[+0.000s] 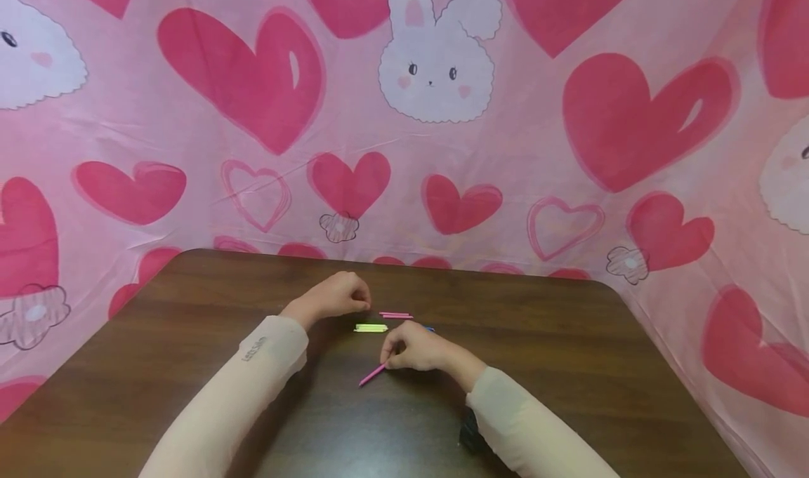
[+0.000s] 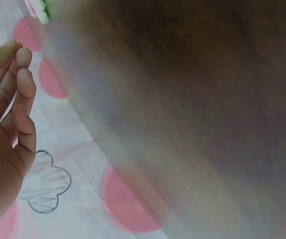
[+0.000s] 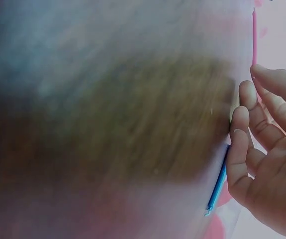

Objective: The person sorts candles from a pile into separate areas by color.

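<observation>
My right hand [image 1: 417,348] pinches one end of a slim pink candle-like stick [image 1: 371,375] between thumb and index finger. The stick's free end slants toward the table's near side, and in the right wrist view it points up past the fingertips. Farther back on the left, my left hand [image 1: 331,297] hovers with fingers loosely bent and nothing visible in them. Between the hands lie several yellow-green sticks [image 1: 370,328] side by side. Pink sticks [image 1: 396,315] lie just behind those. A blue stick [image 3: 218,181] with a pale wick-like tip lies by the right hand's lower fingers, mostly hidden in the head view.
The dark wooden table [image 1: 537,323] has rounded back corners. Behind it and along its sides hangs a pink cloth [image 1: 404,148] printed with hearts and rabbits. A small black object [image 1: 470,432] shows beside the right sleeve.
</observation>
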`<control>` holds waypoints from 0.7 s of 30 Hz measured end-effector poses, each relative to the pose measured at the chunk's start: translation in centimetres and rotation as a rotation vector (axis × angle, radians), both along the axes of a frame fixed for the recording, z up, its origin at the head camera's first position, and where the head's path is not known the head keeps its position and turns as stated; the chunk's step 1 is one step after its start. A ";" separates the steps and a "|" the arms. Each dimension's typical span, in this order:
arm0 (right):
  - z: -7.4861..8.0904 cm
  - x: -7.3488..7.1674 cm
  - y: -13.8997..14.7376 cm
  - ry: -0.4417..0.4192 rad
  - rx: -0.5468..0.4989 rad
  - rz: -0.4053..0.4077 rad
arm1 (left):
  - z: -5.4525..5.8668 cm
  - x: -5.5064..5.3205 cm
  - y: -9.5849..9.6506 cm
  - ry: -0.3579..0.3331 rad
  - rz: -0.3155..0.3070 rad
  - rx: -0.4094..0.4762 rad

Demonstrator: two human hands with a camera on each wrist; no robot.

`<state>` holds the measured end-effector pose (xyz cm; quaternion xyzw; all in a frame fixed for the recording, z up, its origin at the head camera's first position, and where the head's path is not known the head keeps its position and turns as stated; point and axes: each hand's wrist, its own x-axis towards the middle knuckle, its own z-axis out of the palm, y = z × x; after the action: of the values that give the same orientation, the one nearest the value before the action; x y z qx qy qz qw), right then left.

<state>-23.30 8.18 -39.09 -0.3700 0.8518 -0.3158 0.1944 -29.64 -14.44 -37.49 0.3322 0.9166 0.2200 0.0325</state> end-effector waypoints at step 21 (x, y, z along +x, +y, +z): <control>1.0 0.2 3.6 0.008 -0.097 -0.114 | 1.7 4.0 -1.5 0.055 -0.048 0.043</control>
<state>-23.05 11.77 -38.09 -0.3313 0.8559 -0.3658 0.1546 -25.69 -15.95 -35.77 0.3605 0.9041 0.2294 0.0054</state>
